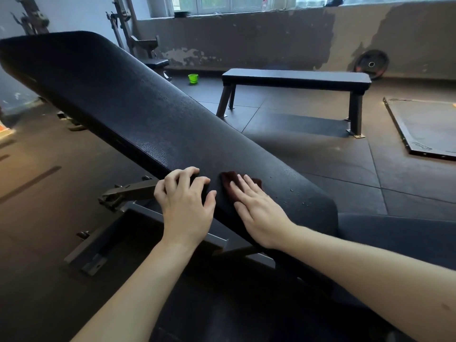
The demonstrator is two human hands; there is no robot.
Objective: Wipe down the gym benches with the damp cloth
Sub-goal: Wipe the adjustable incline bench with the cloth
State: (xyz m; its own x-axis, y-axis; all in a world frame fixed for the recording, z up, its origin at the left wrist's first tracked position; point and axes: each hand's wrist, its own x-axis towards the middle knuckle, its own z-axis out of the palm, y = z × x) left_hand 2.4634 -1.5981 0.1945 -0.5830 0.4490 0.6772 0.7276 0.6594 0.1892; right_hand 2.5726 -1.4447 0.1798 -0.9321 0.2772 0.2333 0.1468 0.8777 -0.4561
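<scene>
A long black padded incline bench (128,107) slants from the upper left down to the lower right. On its lower part lies a dark brown cloth (228,180), pressed flat under the straight fingers of my right hand (256,208). My left hand (185,196) rests on the pad's left edge, with its fingers curled over the rim and the thumb on top. Only the cloth's far edge shows beyond my fingers. A second, flat black bench (296,79) stands farther back on the floor.
The incline bench's grey steel frame (128,193) sticks out below my left hand. A small green bucket (193,78) sits on the floor at the back. A weight plate (371,64) leans on the wall; a flat platform (424,127) lies at the right.
</scene>
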